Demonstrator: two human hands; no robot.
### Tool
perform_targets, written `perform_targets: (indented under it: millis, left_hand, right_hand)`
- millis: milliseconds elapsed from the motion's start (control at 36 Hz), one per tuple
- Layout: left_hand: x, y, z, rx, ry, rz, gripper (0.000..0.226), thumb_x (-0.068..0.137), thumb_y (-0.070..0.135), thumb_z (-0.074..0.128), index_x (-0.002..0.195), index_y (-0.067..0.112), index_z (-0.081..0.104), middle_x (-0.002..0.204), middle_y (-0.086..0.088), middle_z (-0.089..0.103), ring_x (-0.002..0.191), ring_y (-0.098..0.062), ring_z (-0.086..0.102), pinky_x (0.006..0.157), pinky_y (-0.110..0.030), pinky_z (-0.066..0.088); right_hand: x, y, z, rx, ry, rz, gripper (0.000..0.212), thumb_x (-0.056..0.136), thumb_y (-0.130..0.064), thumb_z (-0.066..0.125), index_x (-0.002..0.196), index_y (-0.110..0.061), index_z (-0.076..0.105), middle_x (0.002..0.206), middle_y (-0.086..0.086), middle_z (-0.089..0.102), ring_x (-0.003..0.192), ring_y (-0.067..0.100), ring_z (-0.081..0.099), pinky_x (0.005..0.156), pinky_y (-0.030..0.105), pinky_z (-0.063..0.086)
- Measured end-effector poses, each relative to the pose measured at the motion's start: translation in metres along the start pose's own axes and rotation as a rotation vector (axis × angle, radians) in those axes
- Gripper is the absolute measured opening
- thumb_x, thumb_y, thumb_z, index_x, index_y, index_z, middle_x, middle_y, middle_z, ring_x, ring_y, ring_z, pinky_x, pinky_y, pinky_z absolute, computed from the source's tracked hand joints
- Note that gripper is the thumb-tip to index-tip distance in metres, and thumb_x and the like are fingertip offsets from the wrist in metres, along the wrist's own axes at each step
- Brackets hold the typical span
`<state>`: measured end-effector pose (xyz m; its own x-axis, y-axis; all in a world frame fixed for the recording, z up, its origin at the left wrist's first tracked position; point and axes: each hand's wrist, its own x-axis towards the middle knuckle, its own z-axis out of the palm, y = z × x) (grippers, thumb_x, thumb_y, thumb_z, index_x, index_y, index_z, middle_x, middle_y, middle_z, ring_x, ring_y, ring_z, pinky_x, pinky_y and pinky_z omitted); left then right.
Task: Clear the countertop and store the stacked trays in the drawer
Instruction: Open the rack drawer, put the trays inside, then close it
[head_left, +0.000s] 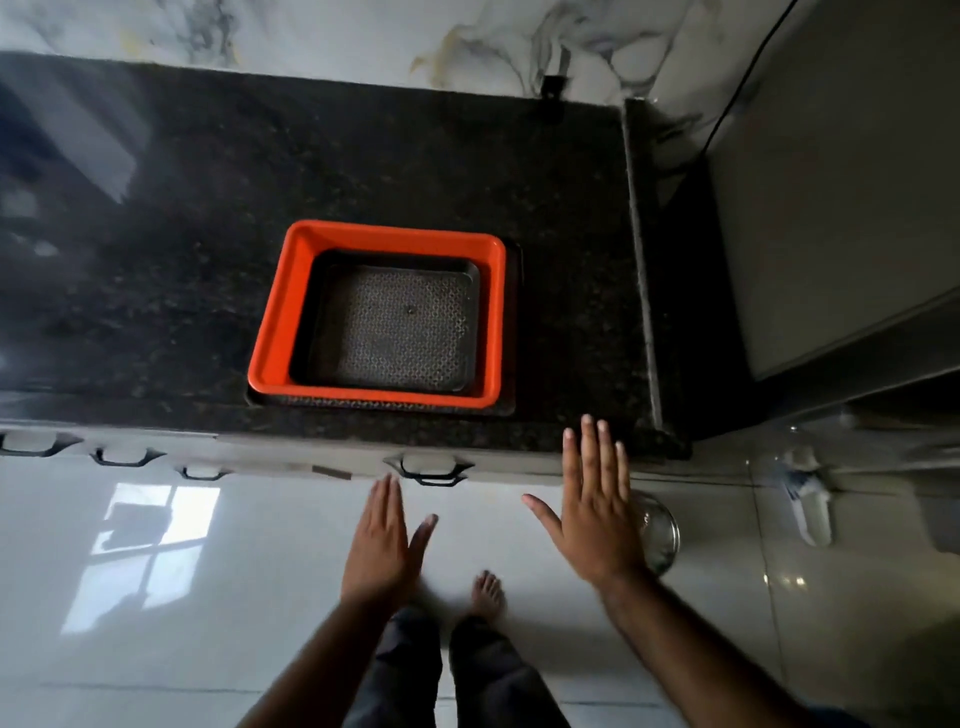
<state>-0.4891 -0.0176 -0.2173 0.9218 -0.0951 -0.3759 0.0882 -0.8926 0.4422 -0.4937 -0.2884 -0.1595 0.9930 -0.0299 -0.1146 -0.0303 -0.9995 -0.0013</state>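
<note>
We see the bottom black tray (511, 332) mostly covered by the orange tray (270, 322); at four o'clock, our right hand (592, 514) partly hides a glass jar (662, 535).

Loads of open counter around the trays

Your way in is clear; only the raised ledge (641, 260) on the right crowds the stacked trays (379, 317).

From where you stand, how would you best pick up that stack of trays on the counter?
Probably with both hands, taking the bottom black tray by its left and right rims, reaching in from the near counter edge. The orange tray and inner black tray nest inside it, so lifting the lowest carries all. Left hand and right hand are both open and empty.
</note>
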Motion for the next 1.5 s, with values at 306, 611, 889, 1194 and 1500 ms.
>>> perform_targets:
  millis: [306, 611, 889, 1194, 1500]
  left_hand:
    - [0.044, 0.027, 0.018, 0.483, -0.203, 0.081, 0.080, 0.077, 0.016, 0.061, 0.148, 0.011, 0.024, 0.155, -0.008, 0.030, 0.149, -0.027, 0.018, 0.118, -0.045, 0.022]
    - [-0.032, 0.020, 0.016, 0.145, -0.185, 0.081, 0.066, 0.083, 0.027, 0.057, 0.145, 0.011, 0.038, 0.150, -0.008, 0.044, 0.138, -0.027, 0.041, 0.106, -0.038, 0.044]
    - [-0.113, -0.032, -0.055, -0.009, 0.519, 0.142, 0.032, 0.094, 0.029, 0.054, 0.117, 0.008, 0.056, 0.119, -0.015, 0.058, 0.114, -0.035, 0.053, 0.099, -0.043, 0.044]
    - [-0.169, -0.106, -0.037, 0.420, 0.067, 0.053, 0.091, 0.089, 0.070, 0.012, 0.147, 0.003, 0.035, 0.155, -0.014, 0.039, 0.146, -0.032, 0.029, 0.116, -0.058, 0.021]
    - [-0.224, -0.121, -0.025, 0.400, -0.029, 0.027, 0.093, 0.086, 0.071, 0.003, 0.153, 0.008, 0.020, 0.163, -0.006, 0.021, 0.152, -0.024, 0.011, 0.120, -0.052, 0.004]
  right_hand:
    - [0.000, 0.001, 0.015, -0.030, 0.070, -0.005, 0.094, 0.096, -0.069, 0.035, 0.156, -0.001, 0.013, 0.165, 0.025, 0.007, 0.154, 0.040, 0.002, 0.122, 0.060, 0.015]
    - [-0.048, -0.019, 0.025, 0.028, -0.018, -0.072, 0.088, 0.096, -0.071, 0.030, 0.159, -0.014, 0.007, 0.167, 0.019, -0.002, 0.155, 0.035, -0.003, 0.121, 0.057, 0.018]
    - [-0.137, -0.041, 0.028, 0.064, -0.110, -0.010, 0.096, 0.091, -0.079, 0.027, 0.159, -0.014, 0.009, 0.168, 0.013, 0.000, 0.156, 0.029, -0.003, 0.124, 0.053, 0.014]
    - [-0.224, -0.057, 0.026, 0.057, -0.191, -0.001, 0.101, 0.086, -0.084, 0.025, 0.159, -0.014, 0.009, 0.168, 0.015, 0.001, 0.155, 0.032, 0.000, 0.124, 0.051, 0.007]
    - [-0.283, -0.068, 0.029, 0.065, -0.207, -0.003, 0.101, 0.086, -0.085, 0.020, 0.158, -0.014, 0.016, 0.167, 0.015, 0.008, 0.155, 0.032, 0.005, 0.122, 0.054, 0.018]
